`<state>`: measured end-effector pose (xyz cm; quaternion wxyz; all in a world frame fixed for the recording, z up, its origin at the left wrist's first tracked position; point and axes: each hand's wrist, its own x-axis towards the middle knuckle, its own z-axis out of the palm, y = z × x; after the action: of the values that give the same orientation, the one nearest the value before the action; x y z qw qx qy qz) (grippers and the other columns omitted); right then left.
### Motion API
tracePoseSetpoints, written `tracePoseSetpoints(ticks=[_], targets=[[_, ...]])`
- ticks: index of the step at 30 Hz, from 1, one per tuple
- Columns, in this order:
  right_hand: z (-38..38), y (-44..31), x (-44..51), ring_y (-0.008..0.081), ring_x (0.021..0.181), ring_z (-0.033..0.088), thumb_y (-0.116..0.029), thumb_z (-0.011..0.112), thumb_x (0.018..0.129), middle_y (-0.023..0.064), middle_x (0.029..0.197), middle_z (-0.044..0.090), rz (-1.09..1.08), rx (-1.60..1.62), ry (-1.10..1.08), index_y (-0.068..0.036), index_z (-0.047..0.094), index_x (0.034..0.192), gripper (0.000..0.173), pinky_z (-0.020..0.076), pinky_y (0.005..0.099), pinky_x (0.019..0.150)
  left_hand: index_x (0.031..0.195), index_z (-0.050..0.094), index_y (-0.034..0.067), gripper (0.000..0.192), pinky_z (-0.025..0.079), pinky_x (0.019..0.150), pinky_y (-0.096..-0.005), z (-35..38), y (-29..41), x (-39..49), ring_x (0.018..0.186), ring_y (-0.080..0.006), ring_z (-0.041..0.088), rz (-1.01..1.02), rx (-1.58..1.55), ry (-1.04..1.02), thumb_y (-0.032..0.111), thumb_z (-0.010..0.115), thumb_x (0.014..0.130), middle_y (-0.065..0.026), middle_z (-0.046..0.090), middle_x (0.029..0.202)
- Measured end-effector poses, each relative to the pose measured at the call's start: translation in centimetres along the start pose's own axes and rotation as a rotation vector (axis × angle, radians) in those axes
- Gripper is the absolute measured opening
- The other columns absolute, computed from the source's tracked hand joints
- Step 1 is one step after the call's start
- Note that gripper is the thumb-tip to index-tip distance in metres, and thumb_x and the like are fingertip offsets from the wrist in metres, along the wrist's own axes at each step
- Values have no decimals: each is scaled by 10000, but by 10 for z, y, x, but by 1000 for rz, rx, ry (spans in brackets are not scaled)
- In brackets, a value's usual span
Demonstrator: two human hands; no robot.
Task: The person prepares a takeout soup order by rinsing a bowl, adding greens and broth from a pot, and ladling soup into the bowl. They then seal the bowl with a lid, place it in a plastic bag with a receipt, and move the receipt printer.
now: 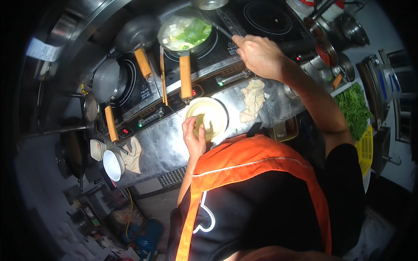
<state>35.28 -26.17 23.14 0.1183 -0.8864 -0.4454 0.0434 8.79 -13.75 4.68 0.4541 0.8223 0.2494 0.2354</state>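
My right hand (259,53) grips the metal handle of a cooking utensil (224,32), whose far end reaches the rim of a pan. Steam and blur hide the utensil's head. That pan (185,49) holds leafy greens and pale chunks (187,32) in cloudy liquid, and its wooden handle (185,76) points towards me. My left hand (194,137) is at the near left side of a round, pale yellow bowl (220,114), thumb and fingers apart over its edge. Whether it grips the rim cannot be told. Strong glare covers the bowl's inside.
Left of the pan are a pair of long chopsticks (163,78), a dark wok (135,34) and a grey pan (107,80). Cloths (253,99) lie on the steel counter (158,140). A white bowl (112,166) stands at the left edge. Leafy greens (352,107) lie at right.
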Motion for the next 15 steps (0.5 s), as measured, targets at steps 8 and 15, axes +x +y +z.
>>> tracePoseSetpoints(ticks=[8,15], targets=[[-80,50,-188,100,530,515,-98,502,915,64,776,570,620,682,-7,28,429,1325,435,414,222,444,1099,593,4,236,482,726,-294,34,7,2,847,-213,592,-10,-84,-131,43,584,865,-125,584,1011],[-15,91,-293,63,480,464,-128,474,932,29,769,537,1078,1075,-64,-20,436,1334,418,410,213,398,1061,605,-26,200,471,715,-231,138,61,39,781,-91,571,-140,-364,-723,113,535,936,-43,631,844]])
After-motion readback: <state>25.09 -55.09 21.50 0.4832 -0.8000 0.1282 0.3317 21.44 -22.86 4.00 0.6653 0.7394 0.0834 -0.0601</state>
